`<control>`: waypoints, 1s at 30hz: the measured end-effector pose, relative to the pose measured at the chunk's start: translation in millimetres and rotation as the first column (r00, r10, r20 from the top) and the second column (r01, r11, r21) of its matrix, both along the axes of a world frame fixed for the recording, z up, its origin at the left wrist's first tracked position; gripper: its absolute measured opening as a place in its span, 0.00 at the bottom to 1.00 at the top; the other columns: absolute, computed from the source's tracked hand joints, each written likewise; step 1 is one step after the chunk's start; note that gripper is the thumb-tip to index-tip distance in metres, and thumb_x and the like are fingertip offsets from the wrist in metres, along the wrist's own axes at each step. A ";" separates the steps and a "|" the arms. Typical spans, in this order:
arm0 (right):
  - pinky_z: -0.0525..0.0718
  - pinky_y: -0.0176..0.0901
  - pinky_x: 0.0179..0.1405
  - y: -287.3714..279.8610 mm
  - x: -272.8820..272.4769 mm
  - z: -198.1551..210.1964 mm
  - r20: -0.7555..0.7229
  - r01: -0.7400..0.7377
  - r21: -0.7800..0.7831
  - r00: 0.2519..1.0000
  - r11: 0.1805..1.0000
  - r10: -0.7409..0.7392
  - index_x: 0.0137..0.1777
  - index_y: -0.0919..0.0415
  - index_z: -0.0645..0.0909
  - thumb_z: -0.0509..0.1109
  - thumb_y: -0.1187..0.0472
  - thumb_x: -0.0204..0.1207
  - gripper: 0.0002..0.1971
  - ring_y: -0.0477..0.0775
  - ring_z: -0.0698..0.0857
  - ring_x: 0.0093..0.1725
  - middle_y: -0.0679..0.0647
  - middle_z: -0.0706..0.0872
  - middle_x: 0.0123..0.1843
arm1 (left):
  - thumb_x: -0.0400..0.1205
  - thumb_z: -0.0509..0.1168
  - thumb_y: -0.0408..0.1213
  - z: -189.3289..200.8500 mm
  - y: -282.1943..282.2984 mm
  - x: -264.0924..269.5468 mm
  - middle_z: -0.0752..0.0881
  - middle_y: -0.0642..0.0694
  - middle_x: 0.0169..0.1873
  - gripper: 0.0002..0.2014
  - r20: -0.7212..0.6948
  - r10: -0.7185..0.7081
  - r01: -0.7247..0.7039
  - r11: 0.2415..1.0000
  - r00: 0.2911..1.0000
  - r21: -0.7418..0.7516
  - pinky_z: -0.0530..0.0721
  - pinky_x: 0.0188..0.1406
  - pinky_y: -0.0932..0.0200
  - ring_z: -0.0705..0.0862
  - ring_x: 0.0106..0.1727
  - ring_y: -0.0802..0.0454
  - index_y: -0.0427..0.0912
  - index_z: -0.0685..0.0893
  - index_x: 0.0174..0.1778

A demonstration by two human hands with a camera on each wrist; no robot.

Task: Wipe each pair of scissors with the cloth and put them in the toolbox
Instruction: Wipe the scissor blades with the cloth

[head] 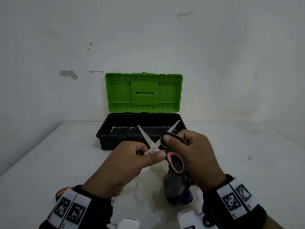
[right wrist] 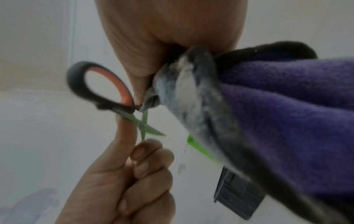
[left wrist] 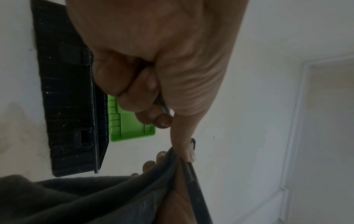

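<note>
A pair of scissors (head: 154, 147) with black and pink handles is held spread open above the table, blades pointing toward the toolbox. My left hand (head: 132, 161) grips one handle, with its thumb near the pivot. My right hand (head: 189, 154) pinches a grey and purple cloth (head: 178, 185) around the right blade. In the right wrist view the scissors (right wrist: 134, 119) sit between both hands and the cloth (right wrist: 268, 115) hangs from my fingers. The toolbox (head: 115, 142) has a black base and a raised green lid (head: 143, 92), just behind the hands.
An orange and black object (head: 61, 192) peeks out by my left wrist at the table's near left. A white wall rises right behind the toolbox. The table edge (head: 33, 152) runs diagonally on the left.
</note>
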State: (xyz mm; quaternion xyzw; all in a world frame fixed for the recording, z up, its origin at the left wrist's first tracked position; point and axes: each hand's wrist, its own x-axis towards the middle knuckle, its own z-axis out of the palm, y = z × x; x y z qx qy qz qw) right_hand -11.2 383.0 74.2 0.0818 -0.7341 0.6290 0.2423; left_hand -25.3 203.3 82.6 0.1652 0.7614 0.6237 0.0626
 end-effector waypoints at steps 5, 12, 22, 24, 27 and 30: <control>0.73 0.33 0.22 4.8 -3.9 2.2 -0.021 0.089 -0.044 0.996 0.995 -0.090 0.26 0.69 0.78 0.80 0.56 0.71 0.21 0.47 0.73 0.22 0.55 0.76 0.21 | 0.64 0.77 0.55 1.2 0.8 1.0 0.64 0.50 0.16 0.32 -0.021 -0.005 0.004 1.000 1.000 -0.027 0.61 0.16 0.66 0.59 0.17 0.57 0.25 0.75 0.32; 0.74 0.39 0.23 1.4 -0.3 -1.8 0.008 0.036 -0.040 0.999 0.999 -0.036 0.26 0.68 0.78 0.79 0.50 0.67 0.23 0.50 0.74 0.24 0.62 0.76 0.23 | 0.64 0.78 0.54 3.8 -3.2 0.7 0.65 0.51 0.17 0.24 -0.022 -0.040 0.039 0.999 0.999 -0.037 0.61 0.17 0.66 0.60 0.17 0.57 0.36 0.77 0.26; 0.74 0.38 0.24 6.2 -3.1 0.6 0.006 0.045 -0.103 0.999 0.994 -0.045 0.27 0.67 0.79 0.78 0.47 0.64 0.22 0.48 0.75 0.24 0.58 0.78 0.23 | 0.64 0.78 0.54 0.9 -1.8 -0.4 0.63 0.47 0.17 0.22 0.067 -0.093 0.092 0.996 0.993 0.015 0.57 0.17 0.65 0.57 0.18 0.54 0.40 0.77 0.27; 0.73 0.37 0.24 10.8 -7.1 1.8 0.000 0.071 -0.141 0.997 0.987 -0.072 0.29 0.71 0.78 0.78 0.46 0.65 0.25 0.49 0.73 0.24 0.57 0.77 0.24 | 0.65 0.77 0.53 0.6 -1.3 -0.4 0.63 0.47 0.17 0.21 0.075 -0.097 0.095 0.995 0.993 0.028 0.56 0.17 0.65 0.57 0.17 0.54 0.42 0.76 0.26; 0.73 0.37 0.23 4.5 -2.2 -0.9 -0.022 0.058 -0.097 0.998 0.994 -0.060 0.29 0.72 0.77 0.77 0.46 0.64 0.26 0.50 0.72 0.24 0.58 0.75 0.24 | 0.65 0.78 0.55 -1.1 -2.6 -2.4 0.63 0.45 0.18 0.22 0.079 -0.109 0.106 0.994 0.991 0.035 0.55 0.19 0.63 0.56 0.18 0.53 0.45 0.75 0.24; 0.75 0.38 0.24 6.2 -2.3 -0.8 -0.006 0.040 -0.092 0.999 0.995 -0.041 0.29 0.71 0.79 0.77 0.45 0.63 0.25 0.51 0.75 0.25 0.59 0.78 0.25 | 0.65 0.78 0.55 -2.0 -3.3 -0.8 0.63 0.45 0.19 0.22 0.085 -0.112 0.111 0.994 0.990 0.025 0.56 0.18 0.64 0.57 0.18 0.52 0.45 0.74 0.23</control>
